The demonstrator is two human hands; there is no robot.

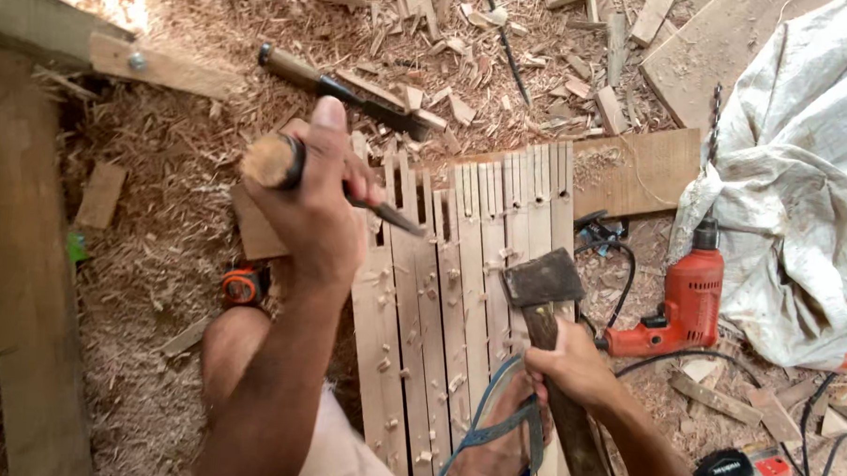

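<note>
Sawdust-and-chip-strewn workshop floor. Left hand (317, 201) fisted around wooden-handled chisel (350, 190), blade tip angled down onto row of notched slats (460, 267) laid side by side. Right hand (569, 365) clenched on hammer (545, 299), head raised just above slats, arm bent. Step likely mid-chiselling of notches; next strike needs hammer face square on chisel butt. Sandalled foot (496, 438) pins slats. Second chisel (344, 90), orange drill (684, 303), tape measure (245, 286) nearby.

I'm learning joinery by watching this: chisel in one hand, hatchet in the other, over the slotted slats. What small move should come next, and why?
Probably bring the hatchet up so its flat back can tap the chisel handle. The left hand holds the chisel slanted, tip at a slot in the slats, while the right hand holds the hatchet low, away from the chisel's wooden end, so no blow can land yet.
</note>
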